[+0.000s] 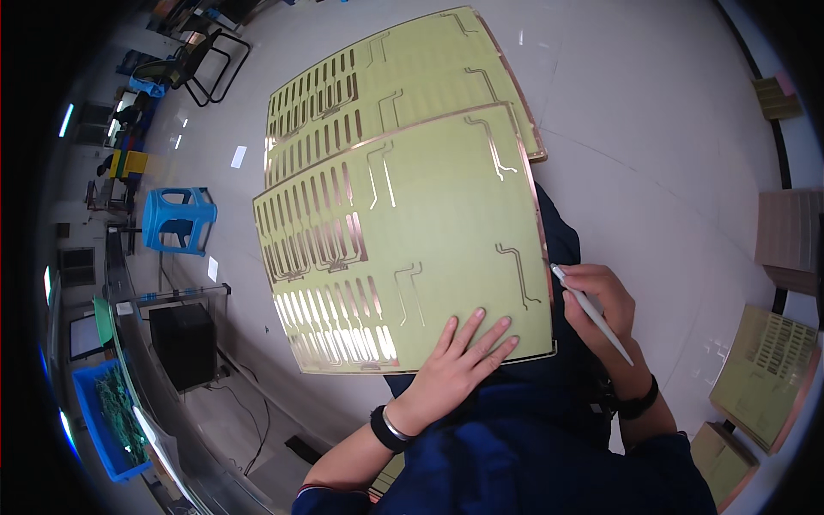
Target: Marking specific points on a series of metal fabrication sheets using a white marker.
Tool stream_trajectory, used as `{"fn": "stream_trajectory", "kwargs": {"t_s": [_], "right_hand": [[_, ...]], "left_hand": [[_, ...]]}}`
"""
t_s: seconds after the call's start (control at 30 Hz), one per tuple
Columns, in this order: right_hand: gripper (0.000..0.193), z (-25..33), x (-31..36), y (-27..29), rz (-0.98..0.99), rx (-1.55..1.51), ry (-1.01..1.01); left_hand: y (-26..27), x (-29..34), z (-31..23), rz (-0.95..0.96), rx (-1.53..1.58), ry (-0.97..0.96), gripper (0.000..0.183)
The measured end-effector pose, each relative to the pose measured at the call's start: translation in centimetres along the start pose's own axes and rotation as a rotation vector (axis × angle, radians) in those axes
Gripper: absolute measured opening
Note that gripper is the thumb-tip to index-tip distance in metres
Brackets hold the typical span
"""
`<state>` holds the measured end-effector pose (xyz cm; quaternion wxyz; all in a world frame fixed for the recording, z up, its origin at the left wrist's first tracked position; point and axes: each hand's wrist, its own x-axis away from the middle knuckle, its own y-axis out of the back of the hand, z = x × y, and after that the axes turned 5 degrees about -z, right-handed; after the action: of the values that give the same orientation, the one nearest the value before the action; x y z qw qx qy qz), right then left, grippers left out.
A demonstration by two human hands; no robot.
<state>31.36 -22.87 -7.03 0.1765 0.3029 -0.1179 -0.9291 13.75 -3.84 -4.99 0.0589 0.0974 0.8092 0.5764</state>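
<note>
A large pale-green circuit board panel (455, 215) with copper strips and traces lies in front of me. My left hand (463, 365) rests flat on its near edge, fingers spread. Beside the panel's right edge, my right hand (605, 305) grips a slim white pen-shaped tool (590, 311). The tool's upper end is close to the copper-lined edge; whether it touches I cannot tell. Beneath and beyond this panel, another similar panel (429, 60) sticks out at the far side. Black bands circle both my wrists.
A blue plastic stool (178, 221) stands on the floor to the left, with a black chair (215, 64) farther back. Nearer left are a black box (183, 345) and a blue bin (90, 425). More panels (764, 373) and brown stacks (788, 232) line the right wall.
</note>
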Motion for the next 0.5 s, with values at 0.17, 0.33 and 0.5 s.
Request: {"fn": "stream_trajectory", "kwargs": {"t_s": [0.17,0.33,0.5], "right_hand": [[0.026,1.5,-1.5,-1.5,0.27,-0.105,-0.097],[0.029,0.7,-3.8,-5.0,0.29,-0.099,0.139],[0.031,-0.4,-4.3,-6.3,0.301,-0.058,0.156]], "left_hand": [[2.4,-2.2,1.7,-0.108,0.111,0.137,0.062],[2.9,-3.6,3.6,-0.25,0.019,0.186,0.053],[3.0,-3.9,3.6,-0.258,0.026,0.214,0.053]]}}
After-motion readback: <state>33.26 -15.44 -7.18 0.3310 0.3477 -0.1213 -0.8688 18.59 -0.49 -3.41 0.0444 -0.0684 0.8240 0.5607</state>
